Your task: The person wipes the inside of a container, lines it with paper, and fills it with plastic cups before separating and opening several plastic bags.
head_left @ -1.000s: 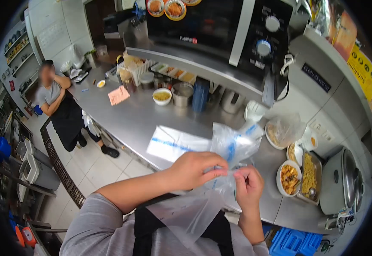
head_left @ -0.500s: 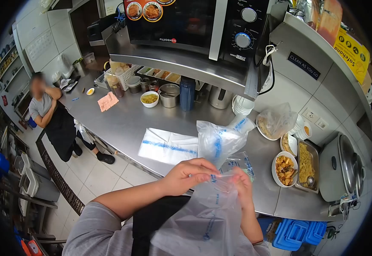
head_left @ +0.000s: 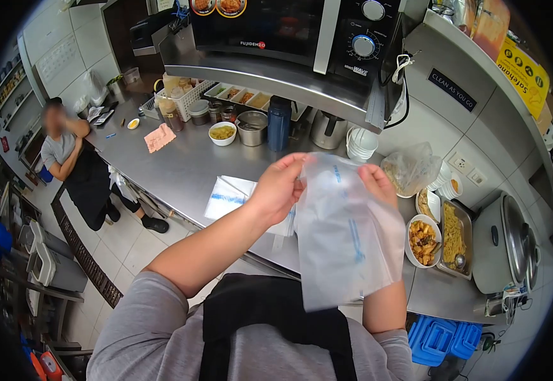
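Observation:
A translucent plastic bag (head_left: 346, 235) with blue print hangs between my two hands, above the steel counter's front edge. At its upper left corner my left hand (head_left: 281, 190) is closed on the bag. My right hand (head_left: 378, 185) pinches the upper right edge, its lower part behind the plastic. Beyond my left forearm, white plastic sheets (head_left: 227, 195) with a blue stripe lie on the counter, partly covered by my arm and the bag.
The microwave shelf (head_left: 270, 79) overhangs the counter (head_left: 181, 174). Bowls, a steel pot (head_left: 251, 129) and a blue tumbler (head_left: 279, 124) stand beneath. At right are a bowl of food (head_left: 424, 241), a noodle tray (head_left: 455, 244) and a large cooker (head_left: 495, 241). A person (head_left: 67, 149) stands at far left.
Both hands have risen and moved forward with the bag, which now hangs in front of the counter instead of over my lap. It covers more of the counter items.

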`<act>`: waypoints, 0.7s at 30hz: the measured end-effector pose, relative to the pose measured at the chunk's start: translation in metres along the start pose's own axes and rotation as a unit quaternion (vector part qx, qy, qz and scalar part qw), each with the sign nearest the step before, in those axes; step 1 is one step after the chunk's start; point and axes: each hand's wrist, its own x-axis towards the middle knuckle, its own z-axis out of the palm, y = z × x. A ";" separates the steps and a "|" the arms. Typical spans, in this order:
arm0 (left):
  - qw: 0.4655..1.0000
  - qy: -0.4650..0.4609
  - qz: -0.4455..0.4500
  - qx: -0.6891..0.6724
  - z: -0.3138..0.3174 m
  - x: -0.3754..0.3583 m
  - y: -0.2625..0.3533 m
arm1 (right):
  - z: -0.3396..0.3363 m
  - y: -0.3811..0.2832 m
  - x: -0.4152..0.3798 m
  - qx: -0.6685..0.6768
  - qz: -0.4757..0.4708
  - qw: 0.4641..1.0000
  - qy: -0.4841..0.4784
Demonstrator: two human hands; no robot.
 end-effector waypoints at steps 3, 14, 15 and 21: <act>0.992 0.085 -0.077 0.058 -0.051 0.033 -0.064 | -0.020 0.055 0.014 0.051 0.060 0.996 0.044; 0.960 0.112 -0.215 0.140 -0.125 0.055 -0.147 | -0.068 0.153 0.022 -0.024 0.282 0.952 0.117; 0.957 0.097 -0.230 0.148 -0.125 0.057 -0.147 | -0.071 0.153 0.024 -0.013 0.292 0.950 0.106; 0.967 0.076 -0.154 0.189 -0.126 0.045 -0.153 | -0.080 0.162 0.022 0.001 0.295 0.950 0.105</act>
